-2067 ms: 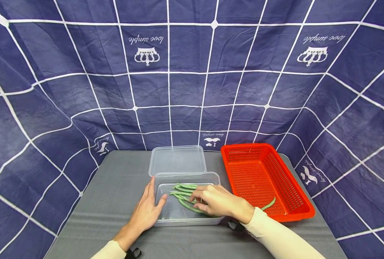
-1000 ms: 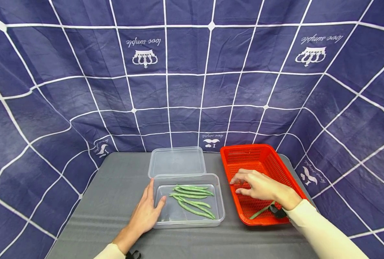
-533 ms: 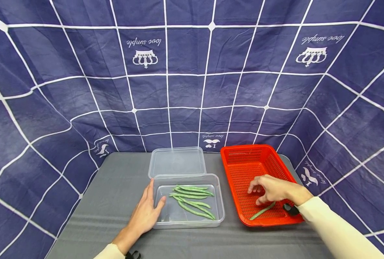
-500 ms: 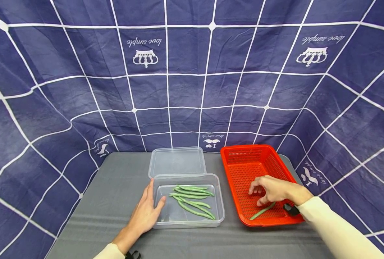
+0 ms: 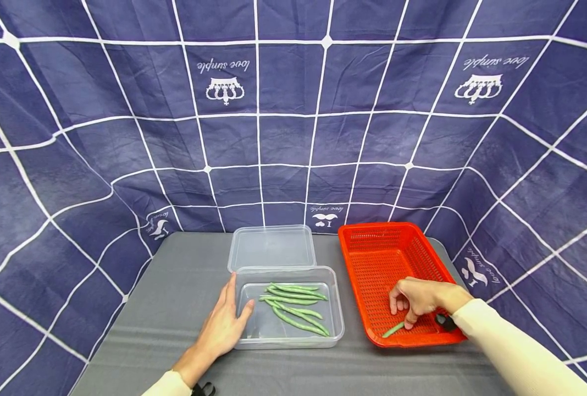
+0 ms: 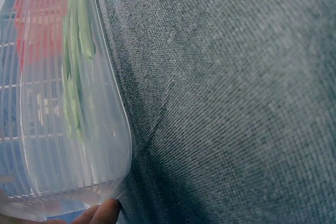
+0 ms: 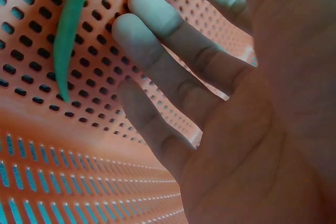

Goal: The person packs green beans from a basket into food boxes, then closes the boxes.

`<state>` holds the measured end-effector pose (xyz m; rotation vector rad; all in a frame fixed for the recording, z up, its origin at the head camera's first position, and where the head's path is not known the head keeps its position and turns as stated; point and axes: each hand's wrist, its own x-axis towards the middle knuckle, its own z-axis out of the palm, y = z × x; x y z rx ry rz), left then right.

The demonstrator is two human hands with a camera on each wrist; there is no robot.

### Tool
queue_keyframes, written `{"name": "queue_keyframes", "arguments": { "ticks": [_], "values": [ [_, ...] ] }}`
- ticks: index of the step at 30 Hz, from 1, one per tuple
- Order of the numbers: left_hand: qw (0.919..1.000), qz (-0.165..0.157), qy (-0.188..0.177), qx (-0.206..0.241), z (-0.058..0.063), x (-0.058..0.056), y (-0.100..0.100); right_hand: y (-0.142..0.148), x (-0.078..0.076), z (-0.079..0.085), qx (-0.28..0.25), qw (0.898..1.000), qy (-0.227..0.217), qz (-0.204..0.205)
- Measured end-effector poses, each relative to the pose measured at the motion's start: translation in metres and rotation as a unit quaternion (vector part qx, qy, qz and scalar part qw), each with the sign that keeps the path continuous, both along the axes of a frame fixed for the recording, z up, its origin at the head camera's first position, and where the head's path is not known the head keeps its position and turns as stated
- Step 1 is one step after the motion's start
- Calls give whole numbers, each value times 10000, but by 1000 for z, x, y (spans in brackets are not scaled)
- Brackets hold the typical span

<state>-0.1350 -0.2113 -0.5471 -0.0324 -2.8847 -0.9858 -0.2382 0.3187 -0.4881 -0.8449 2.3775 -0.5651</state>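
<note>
In the head view my right hand (image 5: 417, 300) reaches down into the red basket (image 5: 348, 264), thumb and forefinger pinching a green bean (image 5: 393, 330) on its floor. The right wrist view shows that bean's tapering free end (image 7: 65, 51) on the perforated floor, apart from the other fingers (image 7: 139, 38); the pinch lies out of that view. My left hand (image 5: 221, 322) rests with extended fingers against the left side of a clear plastic container (image 5: 339, 308). Several green beans (image 5: 295, 300) lie side by side inside it. Fingertips of the left hand (image 6: 102, 212) touch the container's end in the left wrist view.
A clear flat lid (image 5: 272, 247) lies behind the container on the grey cloth-covered table (image 5: 175, 275). Blue checked fabric (image 5: 283, 137) hangs behind and at both sides. The basket's raised walls surround the right hand's work.
My right hand has moved from the container over into the basket, then lowered onto the bean there, its fingers closing in. The left hand stays at the container's side.
</note>
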Motion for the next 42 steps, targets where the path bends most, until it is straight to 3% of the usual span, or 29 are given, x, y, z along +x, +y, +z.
{"name": "queue_keyframes", "arguments": {
  "ticks": [10, 25, 42],
  "values": [
    [10000, 3, -12, 22, 0, -1, 0, -3, -2, -7, 137, 9997, 36, 190],
    [10000, 49, -12, -10, -2, -1, -2, -2, -8, -8, -315, 9986, 160, 402],
    [10000, 47, 23, 35, -2, -2, -2, 7, -21, -1, -684, 9951, 719, -28]
  ]
}}
